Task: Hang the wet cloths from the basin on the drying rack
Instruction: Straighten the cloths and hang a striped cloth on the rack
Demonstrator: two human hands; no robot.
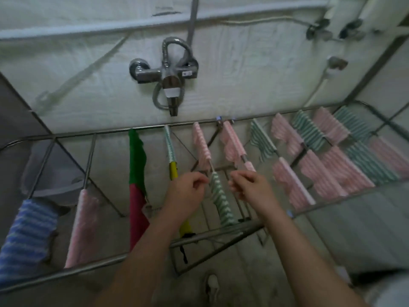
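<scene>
A metal drying rack (93,135) spans the view, with several striped cloths draped over its bars. A green-and-white striped cloth (220,200) hangs over a middle bar between my hands. My left hand (188,191) is just left of that cloth with fingers curled; whether it pinches the cloth's edge I cannot tell. My right hand (247,187) is just to the cloth's right, fingers curled near the bar, grip equally unclear. A grey basin (55,173) sits on the floor under the rack's left side.
A chrome wall tap (168,78) with a hose is mounted above the rack. Pink and green cloths (327,156) fill the right bars; a blue cloth (26,233), a pink cloth (85,224) and a green-and-red cloth (137,173) hang at left. A floor drain (212,284) lies below.
</scene>
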